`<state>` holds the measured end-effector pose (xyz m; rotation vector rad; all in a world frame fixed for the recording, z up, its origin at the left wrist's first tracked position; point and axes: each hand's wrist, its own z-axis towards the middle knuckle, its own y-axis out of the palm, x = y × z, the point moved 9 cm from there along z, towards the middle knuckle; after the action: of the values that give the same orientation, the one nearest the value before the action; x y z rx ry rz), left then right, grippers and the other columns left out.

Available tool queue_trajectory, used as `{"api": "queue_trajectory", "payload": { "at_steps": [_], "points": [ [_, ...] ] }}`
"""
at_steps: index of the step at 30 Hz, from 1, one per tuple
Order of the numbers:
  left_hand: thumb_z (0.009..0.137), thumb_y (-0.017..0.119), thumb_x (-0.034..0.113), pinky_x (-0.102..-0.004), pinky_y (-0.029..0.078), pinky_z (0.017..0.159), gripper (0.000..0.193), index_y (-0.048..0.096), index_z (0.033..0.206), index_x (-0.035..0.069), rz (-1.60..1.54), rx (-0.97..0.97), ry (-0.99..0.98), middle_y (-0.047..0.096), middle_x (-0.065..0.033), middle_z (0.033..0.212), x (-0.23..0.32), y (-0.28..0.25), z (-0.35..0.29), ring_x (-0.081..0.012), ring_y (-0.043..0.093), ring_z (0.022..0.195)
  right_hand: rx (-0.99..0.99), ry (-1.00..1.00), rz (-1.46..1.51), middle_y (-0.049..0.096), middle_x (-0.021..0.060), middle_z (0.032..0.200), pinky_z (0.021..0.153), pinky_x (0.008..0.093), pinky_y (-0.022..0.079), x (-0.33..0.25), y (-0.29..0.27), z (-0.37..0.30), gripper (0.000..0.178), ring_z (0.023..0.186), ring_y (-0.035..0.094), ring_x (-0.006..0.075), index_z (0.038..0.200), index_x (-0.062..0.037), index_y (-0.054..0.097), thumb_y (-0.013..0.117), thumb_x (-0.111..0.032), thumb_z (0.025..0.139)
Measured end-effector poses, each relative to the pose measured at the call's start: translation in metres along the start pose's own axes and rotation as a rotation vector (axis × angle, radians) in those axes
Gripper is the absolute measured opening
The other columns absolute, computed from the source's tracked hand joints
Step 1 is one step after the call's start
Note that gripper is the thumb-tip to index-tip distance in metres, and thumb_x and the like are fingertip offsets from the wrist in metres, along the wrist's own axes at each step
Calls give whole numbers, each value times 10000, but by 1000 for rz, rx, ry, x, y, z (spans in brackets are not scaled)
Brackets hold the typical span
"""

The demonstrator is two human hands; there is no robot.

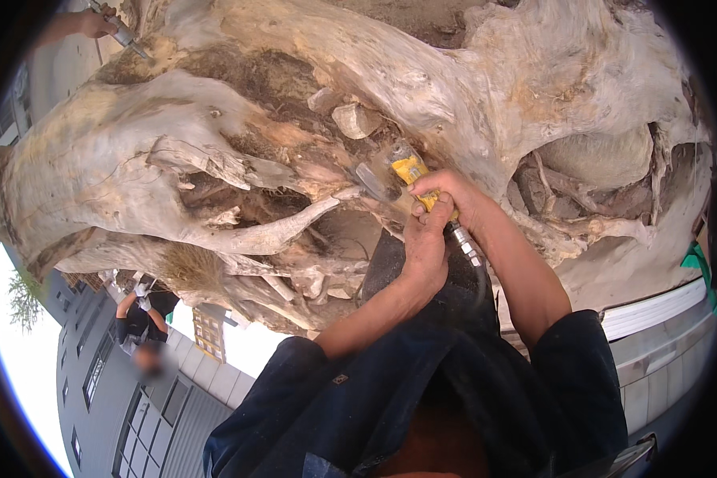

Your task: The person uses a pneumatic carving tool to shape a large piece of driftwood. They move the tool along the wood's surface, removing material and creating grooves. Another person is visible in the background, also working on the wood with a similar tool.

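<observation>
Both my hands grip a yellow air grinder [411, 169] in the middle of the view. My right hand [452, 191] wraps round its body from above. Just below, my left hand [429, 237] is closed round its rear part, next to a metal hose coupling [465, 244]. The tool's front end meets a large pale tree root [271, 151] with twisted limbs and dark hollows. A grey, blurred disc-like part [370, 180] shows at its front; its exact shape is unclear. A pale chunk [355, 121] sits in the brown hollow just beyond.
At the upper left, another person's hand [95, 24] holds a metal tool [126, 35] against the root. A gloved person [143, 319] stands at the lower left beside a grey building [95, 390]. Jagged root ends [327, 205] stick out near my left forearm. A dark hose [483, 279] trails from the coupling.
</observation>
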<state>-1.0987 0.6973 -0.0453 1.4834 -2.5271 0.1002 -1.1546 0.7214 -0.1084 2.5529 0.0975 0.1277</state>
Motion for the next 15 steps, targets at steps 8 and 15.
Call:
{"api": "queue_trajectory", "payload": {
  "at_steps": [8, 15],
  "points": [
    [999, 671, 245, -377, 511, 940, 463, 456, 1366, 61, 77, -42, 9, 564, -69, 1229, 4, -3, 14, -198, 564, 1144, -18, 27, 11, 622, 67, 751, 631, 289, 487, -3, 0, 8, 213, 647, 586, 158, 927, -48, 651, 725, -198, 795],
    [1007, 655, 254, -400, 520, 893, 391, 504, 1310, 58, 74, 0, -14, 597, -61, 1176, 1, 2, 11, -197, 595, 1067, -50, 23, 17, 671, 71, 852, 734, 301, 502, 7, -14, 23, 236, 749, 631, 182, 926, -61, 707, 740, -232, 767]
  ]
}}
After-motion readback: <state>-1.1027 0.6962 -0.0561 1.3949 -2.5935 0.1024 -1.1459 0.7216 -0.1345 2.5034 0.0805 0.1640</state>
